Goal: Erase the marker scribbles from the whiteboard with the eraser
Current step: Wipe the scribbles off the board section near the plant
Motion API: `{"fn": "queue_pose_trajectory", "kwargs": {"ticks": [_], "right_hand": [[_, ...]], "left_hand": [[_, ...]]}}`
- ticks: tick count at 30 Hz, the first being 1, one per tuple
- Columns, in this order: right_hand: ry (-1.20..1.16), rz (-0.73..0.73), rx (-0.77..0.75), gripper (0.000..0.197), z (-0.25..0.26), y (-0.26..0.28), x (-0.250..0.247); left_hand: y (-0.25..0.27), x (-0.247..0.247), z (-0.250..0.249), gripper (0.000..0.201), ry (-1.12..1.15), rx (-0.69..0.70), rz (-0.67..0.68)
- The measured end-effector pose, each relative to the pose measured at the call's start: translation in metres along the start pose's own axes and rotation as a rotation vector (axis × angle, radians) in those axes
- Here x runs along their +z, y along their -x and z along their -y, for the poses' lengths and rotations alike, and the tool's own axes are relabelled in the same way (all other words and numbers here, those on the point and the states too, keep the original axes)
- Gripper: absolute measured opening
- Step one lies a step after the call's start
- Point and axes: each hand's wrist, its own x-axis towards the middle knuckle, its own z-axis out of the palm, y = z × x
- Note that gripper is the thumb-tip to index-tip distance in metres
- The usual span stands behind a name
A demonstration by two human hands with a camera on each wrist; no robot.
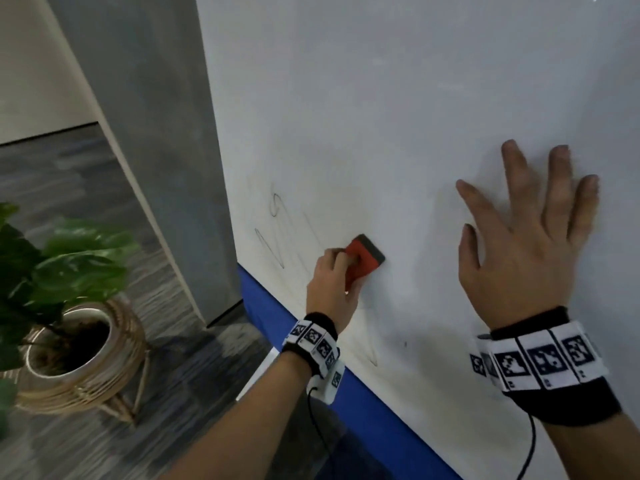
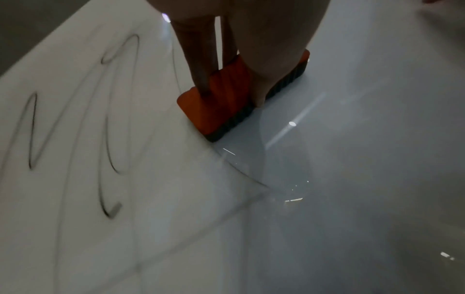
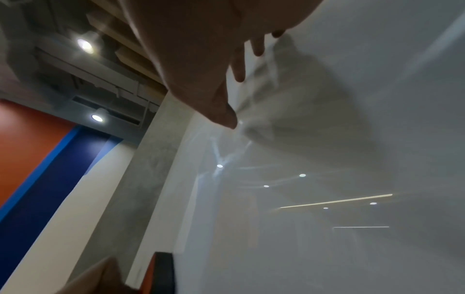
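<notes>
A large whiteboard (image 1: 398, 116) fills the right of the head view. Thin black marker scribbles (image 1: 273, 233) loop across its lower left corner, and a small mark (image 1: 374, 360) sits lower down. My left hand (image 1: 332, 285) grips a red eraser (image 1: 363, 258) with a dark felt face pressed against the board, just right of the scribbles. In the left wrist view the eraser (image 2: 221, 99) is pinched between thumb and fingers, with the scribbles (image 2: 110, 127) to its left. My right hand (image 1: 526, 244) lies flat on the board with fingers spread, far right of the eraser.
A blue band (image 1: 273, 313) runs under the board's lower edge. A grey pillar (image 1: 162, 133) stands left of the board. A potted plant (image 1: 65, 299) in a woven stand sits on the carpet at the lower left.
</notes>
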Motion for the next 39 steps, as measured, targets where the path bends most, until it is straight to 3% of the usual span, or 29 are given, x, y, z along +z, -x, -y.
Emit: {"fn": "queue_pose_trajectory", "kwargs": {"ticks": [3,8,13,16,18,20,25,27,30,34,36,37,39], "right_hand": [[-0.034,0.003,-0.050,0.043,0.020,-0.015,0.011],[-0.019,0.113,-0.217,0.050,0.055,-0.043,0.043],[0.020,0.229,-0.368,0.057,0.081,-0.063,0.073],[0.043,0.244,-0.378,0.053,0.086,-0.066,0.080],[0.050,0.237,-0.371,0.051,0.086,-0.065,0.080],[0.052,0.229,-0.372,0.049,0.085,-0.064,0.080],[0.067,0.222,-0.360,0.049,0.087,-0.064,0.082],[0.071,0.213,-0.340,0.048,0.089,-0.064,0.082],[0.077,0.202,-0.329,0.048,0.093,-0.062,0.081],[0.089,0.226,-0.346,0.051,0.093,-0.064,0.081],[0.085,0.243,-0.347,0.052,0.091,-0.064,0.080],[0.081,0.246,-0.347,0.052,0.091,-0.064,0.080],[0.076,0.246,-0.346,0.052,0.091,-0.063,0.079]], "left_hand": [[-0.037,-0.025,0.028,0.030,0.016,-0.012,-0.039],[-0.139,-0.077,0.072,0.029,0.147,-0.264,-0.235],[-0.217,-0.113,0.146,0.035,0.183,-0.482,-0.284],[-0.233,-0.116,0.191,0.041,0.176,-0.685,-0.247],[-0.223,-0.106,0.212,0.042,0.180,-0.847,-0.180],[-0.206,-0.086,0.216,0.044,0.195,-0.915,-0.164],[-0.168,-0.059,0.169,0.033,0.173,-0.737,-0.295],[-0.139,-0.052,0.133,0.033,0.154,-0.542,-0.326],[-0.081,-0.027,0.078,0.035,0.105,-0.183,-0.256],[-0.056,-0.018,0.073,0.038,0.052,0.013,-0.209],[-0.068,-0.029,0.084,0.036,0.005,0.038,-0.148],[-0.078,-0.036,0.092,0.036,0.028,-0.024,-0.133],[-0.107,-0.050,0.118,0.035,0.144,-0.284,-0.222]]}}
